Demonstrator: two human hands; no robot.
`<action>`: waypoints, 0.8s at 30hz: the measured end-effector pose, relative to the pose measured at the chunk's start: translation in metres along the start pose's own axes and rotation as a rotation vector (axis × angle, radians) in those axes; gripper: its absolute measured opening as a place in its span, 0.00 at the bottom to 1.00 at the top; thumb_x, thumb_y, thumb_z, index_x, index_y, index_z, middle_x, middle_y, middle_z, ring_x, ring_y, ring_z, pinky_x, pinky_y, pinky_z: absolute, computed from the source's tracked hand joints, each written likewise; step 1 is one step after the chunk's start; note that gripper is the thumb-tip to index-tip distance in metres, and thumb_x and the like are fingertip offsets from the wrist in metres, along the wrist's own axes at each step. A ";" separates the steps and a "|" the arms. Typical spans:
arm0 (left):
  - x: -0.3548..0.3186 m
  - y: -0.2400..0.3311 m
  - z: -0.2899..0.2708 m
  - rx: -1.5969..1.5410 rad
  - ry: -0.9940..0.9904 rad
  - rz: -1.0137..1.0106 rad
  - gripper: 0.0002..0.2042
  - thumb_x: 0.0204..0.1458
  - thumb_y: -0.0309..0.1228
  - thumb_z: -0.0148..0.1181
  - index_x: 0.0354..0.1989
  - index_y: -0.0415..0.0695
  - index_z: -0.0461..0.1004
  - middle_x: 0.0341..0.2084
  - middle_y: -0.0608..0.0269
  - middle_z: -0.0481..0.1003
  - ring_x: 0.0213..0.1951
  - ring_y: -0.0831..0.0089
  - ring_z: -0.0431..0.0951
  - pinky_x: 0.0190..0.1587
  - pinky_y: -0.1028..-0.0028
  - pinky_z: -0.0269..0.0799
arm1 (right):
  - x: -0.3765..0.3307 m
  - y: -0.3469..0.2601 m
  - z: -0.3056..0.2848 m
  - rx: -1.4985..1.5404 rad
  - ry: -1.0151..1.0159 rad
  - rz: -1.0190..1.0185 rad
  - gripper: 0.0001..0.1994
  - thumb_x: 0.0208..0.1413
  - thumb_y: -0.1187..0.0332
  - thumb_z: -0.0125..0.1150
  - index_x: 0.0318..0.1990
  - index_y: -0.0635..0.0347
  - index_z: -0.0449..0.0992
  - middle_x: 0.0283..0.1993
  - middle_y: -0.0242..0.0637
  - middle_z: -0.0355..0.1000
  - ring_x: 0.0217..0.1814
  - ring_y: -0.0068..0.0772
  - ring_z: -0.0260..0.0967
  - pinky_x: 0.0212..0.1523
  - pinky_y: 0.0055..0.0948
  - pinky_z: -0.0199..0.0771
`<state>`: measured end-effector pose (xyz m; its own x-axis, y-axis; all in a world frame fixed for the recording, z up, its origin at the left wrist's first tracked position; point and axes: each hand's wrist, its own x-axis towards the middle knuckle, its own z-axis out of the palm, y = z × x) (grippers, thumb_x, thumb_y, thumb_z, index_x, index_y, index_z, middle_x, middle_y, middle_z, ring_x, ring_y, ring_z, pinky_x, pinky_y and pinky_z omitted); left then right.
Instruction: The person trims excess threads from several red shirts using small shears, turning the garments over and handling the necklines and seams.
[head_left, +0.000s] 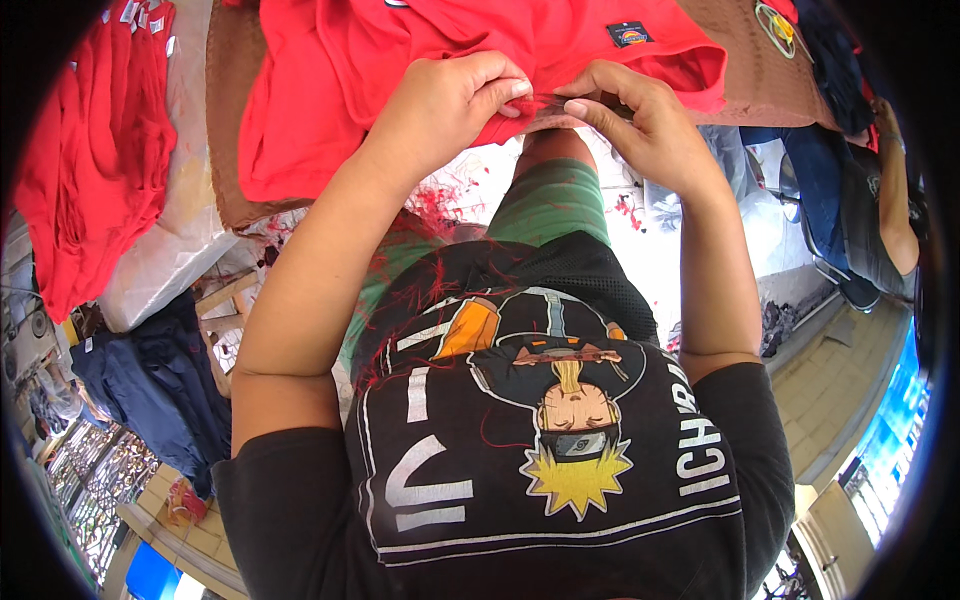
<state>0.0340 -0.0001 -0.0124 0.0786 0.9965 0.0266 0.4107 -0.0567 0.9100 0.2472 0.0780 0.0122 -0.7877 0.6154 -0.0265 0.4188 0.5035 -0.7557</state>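
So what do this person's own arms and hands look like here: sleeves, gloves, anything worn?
Both arms are bare from short black sleeves down. The left hand and right hand wear no gloves, and no rings, watch or bracelet show. Fingernails are short and unpainted. The sleeves belong to a black T-shirt with a cartoon print.

Red garment point(400, 60) on brown cloth point(235, 100); dark blue clothes point(150, 380) nearby.

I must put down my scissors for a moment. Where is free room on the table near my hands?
The brown table cover shows bare in a strip between the red garment you pinch with both hands and the white plastic sheet on the left, and at the top right. The centre is crowded by the garment, left hand and right hand.
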 end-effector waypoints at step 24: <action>-0.002 0.011 -0.003 -0.097 0.030 -0.089 0.07 0.59 0.28 0.54 0.38 0.39 0.77 0.34 0.61 0.79 0.35 0.77 0.80 0.38 0.78 0.75 | 0.010 0.000 0.009 0.046 -0.022 -0.047 0.07 0.58 0.73 0.59 0.42 0.65 0.74 0.35 0.31 0.74 0.38 0.16 0.69 0.42 0.21 0.70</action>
<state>0.0355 -0.0024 -0.0006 0.0180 0.9988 -0.0451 0.3249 0.0368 0.9450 0.2352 0.0783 0.0058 -0.8159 0.5782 -0.0042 0.3602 0.5026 -0.7859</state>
